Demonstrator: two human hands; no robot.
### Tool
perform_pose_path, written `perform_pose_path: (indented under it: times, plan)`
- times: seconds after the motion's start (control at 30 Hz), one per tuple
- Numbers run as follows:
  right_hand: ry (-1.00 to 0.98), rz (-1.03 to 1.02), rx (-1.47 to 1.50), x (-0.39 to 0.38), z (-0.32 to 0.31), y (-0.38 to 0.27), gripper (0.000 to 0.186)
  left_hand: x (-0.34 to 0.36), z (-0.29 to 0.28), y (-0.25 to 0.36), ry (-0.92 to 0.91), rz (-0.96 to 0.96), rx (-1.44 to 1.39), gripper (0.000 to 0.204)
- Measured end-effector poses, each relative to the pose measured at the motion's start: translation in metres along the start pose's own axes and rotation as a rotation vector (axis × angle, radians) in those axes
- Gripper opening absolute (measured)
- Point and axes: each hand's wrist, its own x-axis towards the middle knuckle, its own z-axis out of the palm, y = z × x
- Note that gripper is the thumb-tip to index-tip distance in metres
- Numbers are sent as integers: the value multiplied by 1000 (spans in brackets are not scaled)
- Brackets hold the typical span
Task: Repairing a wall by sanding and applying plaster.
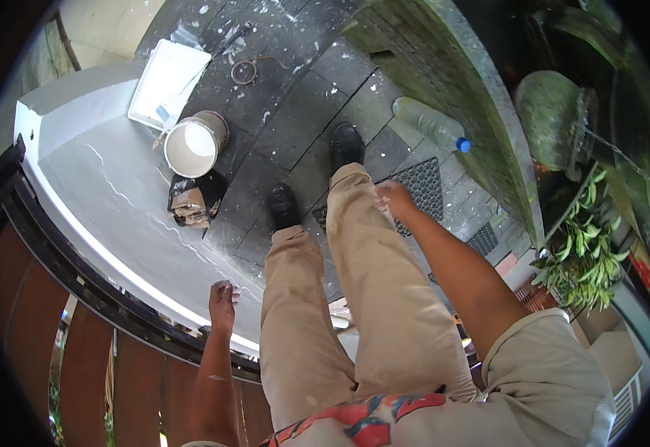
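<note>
My left hand (223,304) hangs beside the low grey wall, its fingers loosely bent and apart, with nothing visible in them. My right hand (394,198) is beside my right trouser leg (362,223), near the knee; its fingers are partly smeared, and I cannot make out anything in them. Ahead of my left hand, a round bucket (191,147) with white inside stands by the wall. Next to it lies a torn black and brown bag (195,201). A white rectangular tray (140,104), smeared with white, leans at the wall's far end.
Dark paving tiles (295,112) carry white splashes. A coil of wire (244,72) lies on them. To the right are a large plastic bottle with a blue cap (429,123), a dark studded mat (422,186), a mossy stone edge (451,82) and a pot (552,123). The grey wall (116,186) has cracks.
</note>
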Motion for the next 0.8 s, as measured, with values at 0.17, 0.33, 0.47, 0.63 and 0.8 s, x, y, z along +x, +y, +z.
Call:
perform_pose_path:
  times: [0.17,0.33,0.47,0.63,0.8]
  plan:
    - [210,50,-141,56,-27,-15,17,11,43,-3,53,4,-18,27]
    - [91,-77,-476,101,11,-48,18,92,70,54,179,295,423,28]
    - [16,-389,-869,174,44,-106,21,108,164,144,-1,423,-295,18]
    - [32,-702,-1108,251,195,-160,26,35,255,158,45,296,-266,21]
    - [173,-890,-1473,342,284,-215,40,50,261,140,-103,309,-68,22]
